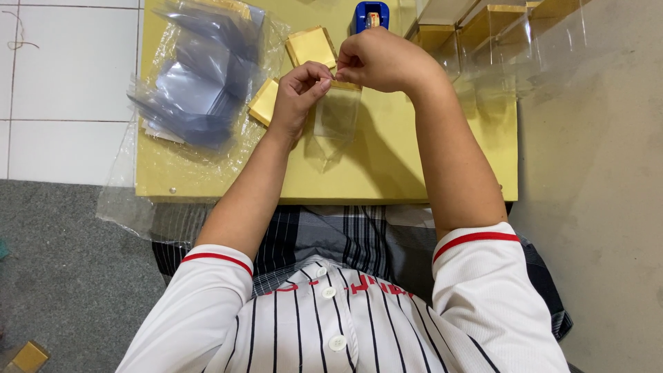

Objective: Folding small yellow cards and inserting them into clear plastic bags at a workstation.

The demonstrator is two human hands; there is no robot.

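Note:
Both my hands hold a clear plastic box sleeve (336, 117) above the small yellow table (387, 173). My left hand (300, 90) pinches its top left edge with thumb and fingers. My right hand (376, 61) grips the top right edge, fingers curled. The sleeve hangs downward from my fingers, its lower end pointed toward the tabletop. Two gold card pieces lie just behind my hands, one (311, 45) at the back and one (263, 101) partly hidden by my left hand.
A crinkled plastic bag of flat clear sheets (197, 76) fills the table's left side. A blue tape dispenser (371, 14) stands at the back. Several assembled clear boxes with gold bases (490, 27) sit at the back right. Another gold piece (27, 356) lies on the grey floor.

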